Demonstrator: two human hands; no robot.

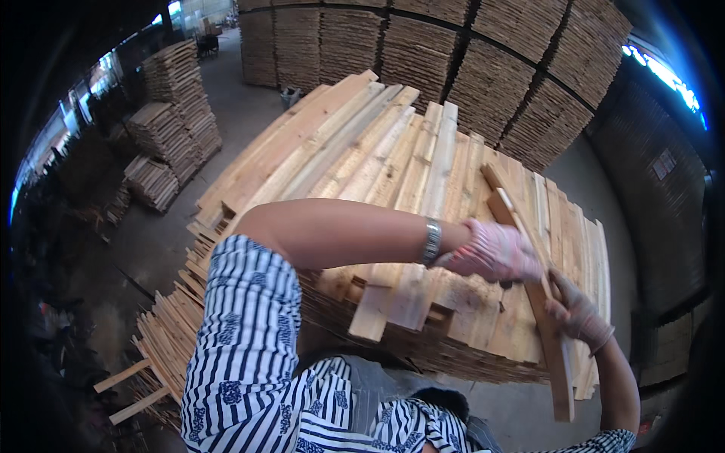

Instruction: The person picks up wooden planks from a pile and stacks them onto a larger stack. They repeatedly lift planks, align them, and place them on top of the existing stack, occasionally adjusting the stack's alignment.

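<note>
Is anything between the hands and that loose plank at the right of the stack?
Nothing visible does. The left hand and right hand are both already on the loose plank, which lies on top of the plank stack, its near end overhanging the stack's edge.

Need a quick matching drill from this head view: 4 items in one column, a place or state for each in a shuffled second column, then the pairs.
Column 1:
1. left hand
2. right hand
3. long plank
4. metal bracelet

Column 2:
A. lies slanted across the top of the board stack, its near end past the stack's edge
B. gloved, gripping the plank lower down, near the stack's right edge
C. sits on the left wrist
D. gloved, pressed on the plank's middle, arm reaching across the stack

Pairs: 1-D, 2-B, 3-A, 4-C
</note>
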